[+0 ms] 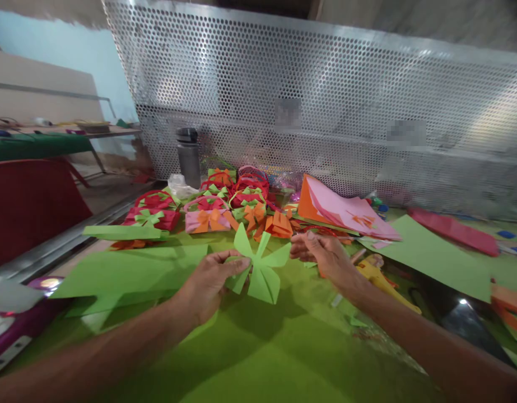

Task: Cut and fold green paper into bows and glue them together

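Observation:
My left hand (214, 277) pinches a light green cut-paper bow (264, 280) between thumb and fingers. The bow has several petal-like loops and tails spreading from its centre, and it is held above the green tabletop. Just beyond its right-hand petal, my right hand (321, 252) hovers with loosely bent fingers and nothing visible in them. Whether those fingertips touch the petal is hard to tell. Behind the bow stand small paper handbags with bows, among them a pink bag (205, 220) and an orange paper piece (279, 225).
Green paper sheets (132, 271) lie at left, beside a purple device (21, 324). Pink and orange sheets (346, 210) are stacked at back right, near a yellow glue gun (384, 280). A grey bottle (188, 159) stands before the perforated metal panel (250, 73).

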Motion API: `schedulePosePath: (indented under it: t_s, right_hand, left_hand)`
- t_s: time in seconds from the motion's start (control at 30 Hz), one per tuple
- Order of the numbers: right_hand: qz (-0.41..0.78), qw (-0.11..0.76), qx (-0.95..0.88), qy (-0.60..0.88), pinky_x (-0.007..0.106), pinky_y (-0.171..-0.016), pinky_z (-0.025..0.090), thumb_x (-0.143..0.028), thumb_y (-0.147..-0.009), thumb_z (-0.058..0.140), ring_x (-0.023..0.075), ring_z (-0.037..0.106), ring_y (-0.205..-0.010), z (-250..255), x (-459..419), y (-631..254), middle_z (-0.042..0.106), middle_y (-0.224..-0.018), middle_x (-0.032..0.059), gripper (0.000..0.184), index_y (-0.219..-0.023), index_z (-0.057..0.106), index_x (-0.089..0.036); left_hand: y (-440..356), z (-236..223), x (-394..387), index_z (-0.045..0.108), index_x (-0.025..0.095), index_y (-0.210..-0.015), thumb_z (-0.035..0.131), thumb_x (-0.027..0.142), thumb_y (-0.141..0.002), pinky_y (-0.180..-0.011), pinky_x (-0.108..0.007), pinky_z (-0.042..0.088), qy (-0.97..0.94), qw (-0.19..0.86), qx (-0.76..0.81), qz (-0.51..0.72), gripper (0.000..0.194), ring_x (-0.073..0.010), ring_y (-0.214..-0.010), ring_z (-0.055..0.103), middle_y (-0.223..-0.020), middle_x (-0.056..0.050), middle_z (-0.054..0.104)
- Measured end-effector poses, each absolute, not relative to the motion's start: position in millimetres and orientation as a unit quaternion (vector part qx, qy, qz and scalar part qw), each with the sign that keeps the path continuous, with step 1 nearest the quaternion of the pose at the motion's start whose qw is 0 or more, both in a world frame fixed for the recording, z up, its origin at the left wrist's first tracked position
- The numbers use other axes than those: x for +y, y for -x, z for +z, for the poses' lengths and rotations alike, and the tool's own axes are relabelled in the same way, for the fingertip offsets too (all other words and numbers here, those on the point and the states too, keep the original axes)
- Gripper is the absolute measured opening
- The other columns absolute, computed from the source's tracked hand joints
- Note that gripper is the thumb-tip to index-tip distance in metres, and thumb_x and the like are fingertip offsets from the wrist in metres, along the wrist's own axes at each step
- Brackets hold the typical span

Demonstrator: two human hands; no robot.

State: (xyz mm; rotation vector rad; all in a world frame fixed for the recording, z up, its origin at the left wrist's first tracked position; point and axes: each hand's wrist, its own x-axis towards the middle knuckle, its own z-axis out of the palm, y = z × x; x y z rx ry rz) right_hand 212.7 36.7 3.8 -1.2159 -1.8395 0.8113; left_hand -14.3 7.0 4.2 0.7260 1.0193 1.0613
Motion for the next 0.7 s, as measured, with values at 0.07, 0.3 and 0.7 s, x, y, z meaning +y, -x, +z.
schedulePosePath:
  t_s: [0.07,0.3,0.7]
  right_hand:
    - [0.327,0.411,-0.703,0.479,0.031,-0.067,0.052,-0.049,-0.091,0.034,0.0184,0.065,-0.075,5,30,-211,0.067,-0.082,0.0081,0.043,-0.098,0.058,-0.013]
    - [0.285,0.501,-0.674,0.462,0.027,-0.067,0.046,-0.035,-0.083,0.056,0.0157,0.055,-0.078,10,6,-200,0.056,-0.084,0.0025,0.018,-0.090,0.054,-0.019]
    - [0.315,0.354,-0.746,0.467,0.025,-0.055,0.043,-0.030,-0.083,0.054,0.0137,0.053,-0.059,7,-18,-185,0.060,-0.064,-0.0002,0.016,-0.080,0.064,-0.018]
  left_hand:
    - [12,2,7,0.063,0.015,-0.068,0.081,0.022,-0.057,-0.050,-0.029,0.053,-0.328,0.689,0.445,0.468,0.022,-0.0167,-0.056,0.063,-0.064,-0.002,0.067]
    - [5,6,3,0.059,0.017,-0.063,0.081,0.022,-0.056,-0.043,-0.028,0.050,-0.319,0.682,0.461,0.470,0.023,-0.0158,-0.048,0.059,-0.056,0.001,0.063]
    - [2,7,-3,0.057,0.017,-0.068,0.079,0.023,-0.060,-0.043,-0.026,0.050,-0.309,0.689,0.446,0.480,0.025,-0.0135,-0.050,0.057,-0.059,0.002,0.060]
